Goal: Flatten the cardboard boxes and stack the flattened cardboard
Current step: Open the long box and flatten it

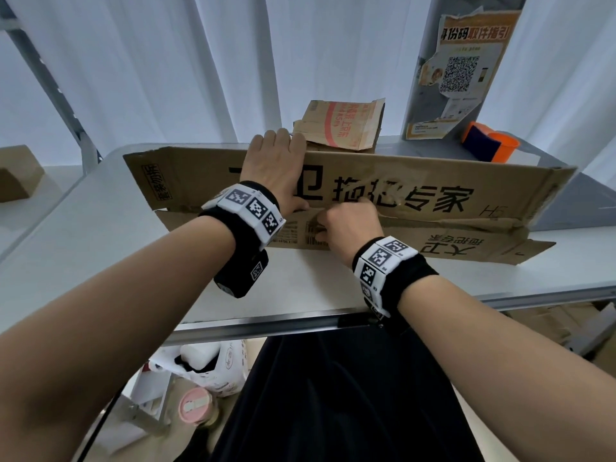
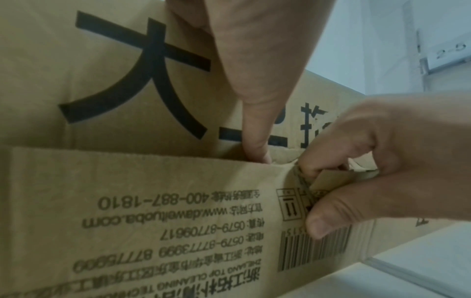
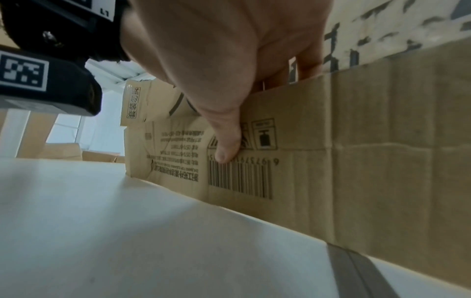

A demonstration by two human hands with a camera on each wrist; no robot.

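A long brown cardboard box [image 1: 433, 195] printed with large black characters lies across the white table [image 1: 100, 235]. My left hand [image 1: 280, 168] lies on its upper panel. The fingers bend over the far edge, and the thumb [image 2: 254, 137] presses at the seam with the front flap [image 1: 450, 243]. My right hand [image 1: 330, 223] pinches the flap's torn top edge beside the barcode [image 3: 239, 181], with the thumb [image 3: 225, 149] on the printed face and the fingers behind it. In the left wrist view that same right hand [image 2: 356, 171] crumples the flap's edge.
A smaller flattened carton [image 1: 340, 125] with red print lies behind the box. An orange tape dispenser [image 1: 490, 145] and a post bearing a QR poster [image 1: 463, 68] stand at the back right. Another box [image 1: 16, 175] sits far left. Bags and cardboard lie under the table.
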